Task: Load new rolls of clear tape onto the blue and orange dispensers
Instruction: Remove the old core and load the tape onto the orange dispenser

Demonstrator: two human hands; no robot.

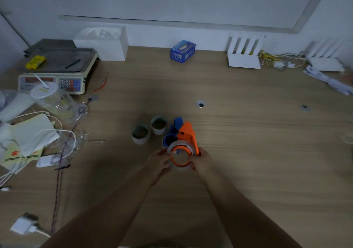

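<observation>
While both hands grip it from either side, a clear tape roll [179, 159] sits on the hub of the orange dispenser [188, 135], low over the wooden surface [248, 152]. The left hand [159, 161] curls its fingers around the roll's left rim, thumb near the top edge. The right hand [202, 161] closes on the right rim and on the dispenser's lower body. The orange hub shows as a ring inside the roll; how far the roll is seated cannot be told.

Just beyond the hands, touching the orange dispenser on its left, lies the blue dispenser [172, 135], its round hub bare. Left of that, a little farther from the hands, two empty cores [140, 133] stand upright on the surface, near each other.

Well beyond the hands, by the wall, is a small blue box [182, 51]. Far to the left of the hands a scale [57, 72] stands amid white cables [57, 131] and papers [28, 133]. Far to the right, along the wall, a white router [244, 56] stands with its antennas up.
</observation>
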